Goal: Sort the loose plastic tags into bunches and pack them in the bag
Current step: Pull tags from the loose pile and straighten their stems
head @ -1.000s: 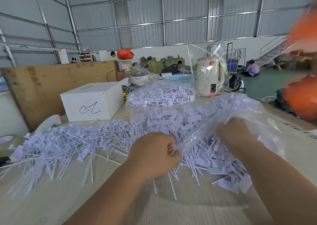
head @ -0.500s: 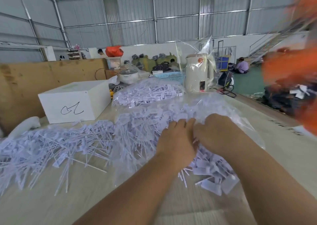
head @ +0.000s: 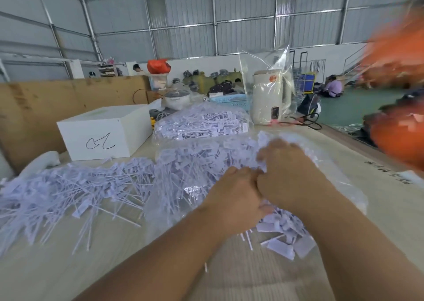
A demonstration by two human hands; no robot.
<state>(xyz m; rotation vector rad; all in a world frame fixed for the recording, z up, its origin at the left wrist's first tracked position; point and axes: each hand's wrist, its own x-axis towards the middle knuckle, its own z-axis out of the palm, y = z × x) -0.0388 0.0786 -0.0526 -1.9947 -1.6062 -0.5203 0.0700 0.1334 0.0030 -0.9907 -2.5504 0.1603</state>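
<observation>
A clear plastic bag (head: 181, 186) stuffed with white plastic tags lies on the table in front of me. Both my hands are on top of it, touching each other. My left hand (head: 234, 195) has its fingers curled into the bag's film, thumb toward me. My right hand (head: 289, 170) sits just right of it with fingers bent down into the bag, its fingertips blurred. Some tags (head: 284, 238) spill from the bag's near end. A wide heap of loose tags (head: 68, 193) spreads over the table to the left.
A second filled bag of tags (head: 202, 122) lies behind the first. A white box (head: 105, 135) stands at back left before a brown board (head: 57, 99). A wrapped cream kettle (head: 270, 99) stands behind. Blurred orange items (head: 401, 138) are at right. Bare tabletop (head: 68, 268) is near me.
My hands were apart on the bag's near edge a second ago. They have come together on top of the bag, farther from me, and the view has swung slightly.
</observation>
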